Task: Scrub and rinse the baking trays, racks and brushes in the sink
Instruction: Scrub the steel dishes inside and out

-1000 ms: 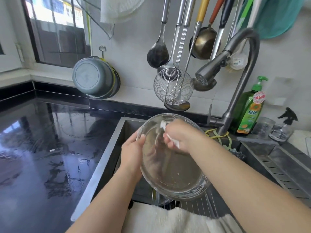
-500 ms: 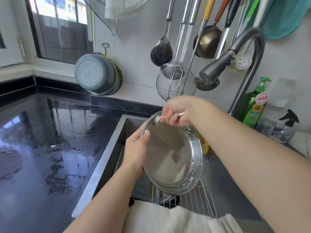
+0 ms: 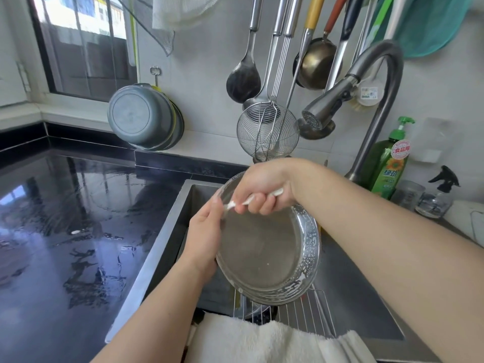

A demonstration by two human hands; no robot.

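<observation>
A: Where are you holding the round steel baking tray (image 3: 264, 247)?

B: You're keeping it tilted over the sink (image 3: 348, 289), above the wire rack (image 3: 296, 314) that's lying toward the sink's near edge. Suds are clinging along the tray's right and lower rim.

A: Left hand?

B: Your left hand (image 3: 205, 238) is gripping the tray's left rim, fingers curled behind it, thumb on the near side.

A: Right hand?

B: Your right hand (image 3: 262, 189) is closing its fingers round a white-handled brush (image 3: 252, 199), working at the tray's upper edge. The bristle end is blurred; you can't tell exactly where it's touching.

A: What else is around you?

B: A white towel (image 3: 262, 341) is draping over the sink's near edge. The faucet (image 3: 327, 103) is arching in from the back right corner, its head hanging above the tray. A green dish soap bottle (image 3: 387, 163) is standing at the sink's back right, a small spray bottle (image 3: 437, 195) just beside it. The wet black worktop (image 3: 65, 231) is running off to the left. A wire skimmer (image 3: 267, 129) and ladles are hanging on the wall behind.
</observation>
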